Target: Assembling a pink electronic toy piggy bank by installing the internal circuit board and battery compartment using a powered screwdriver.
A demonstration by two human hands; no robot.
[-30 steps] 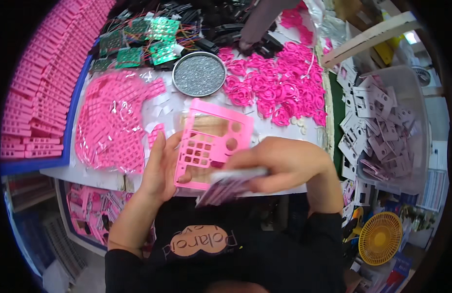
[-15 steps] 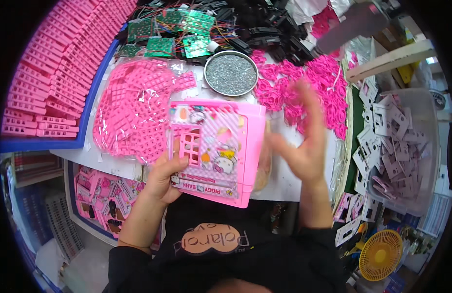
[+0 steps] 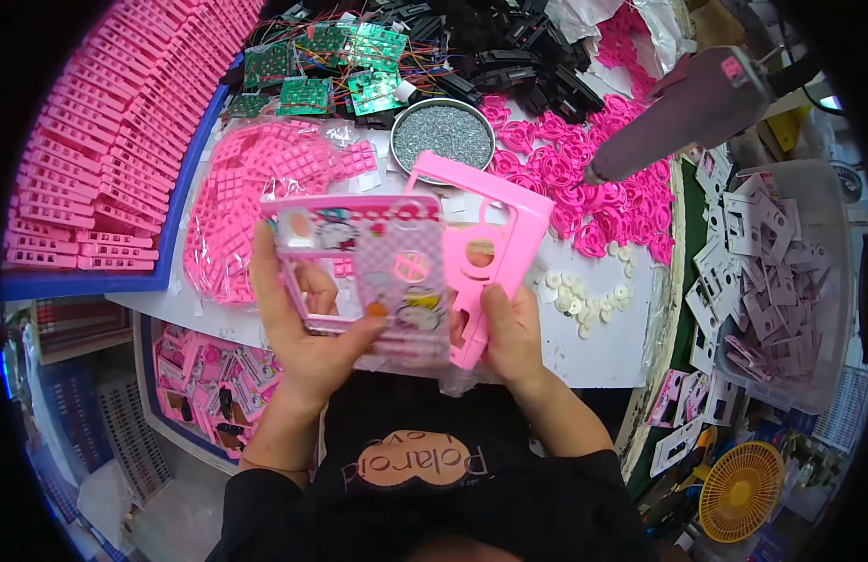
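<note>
My left hand (image 3: 312,365) grips a printed pink panel (image 3: 396,248) with cartoon figures and a rectangular opening, its fingers showing through the opening. In my right hand (image 3: 516,342) is a plain pink plastic shell (image 3: 529,229) with round and slotted cutouts, pinched at its lower right side. The panel overlaps the shell in view; whether they touch I cannot tell. Just beyond the shell stands a round metal dish of small grey screws (image 3: 443,140). Small white round discs (image 3: 584,302) lie on the white table right of my right hand.
A grey power screwdriver (image 3: 677,117) hangs over a pile of pink looped parts (image 3: 556,169). Bagged pink keypads (image 3: 256,215) lie left, beside a blue crate (image 3: 78,281) of pink pieces. Green circuit boards (image 3: 305,96) sit behind. A clear tub (image 3: 818,309) stands right.
My right hand, empty and blurred before, now grips the pink shell. The shell has moved right and tilted away from the panel, which shifted left. White discs have come into view; the screwdriver has swung.
</note>
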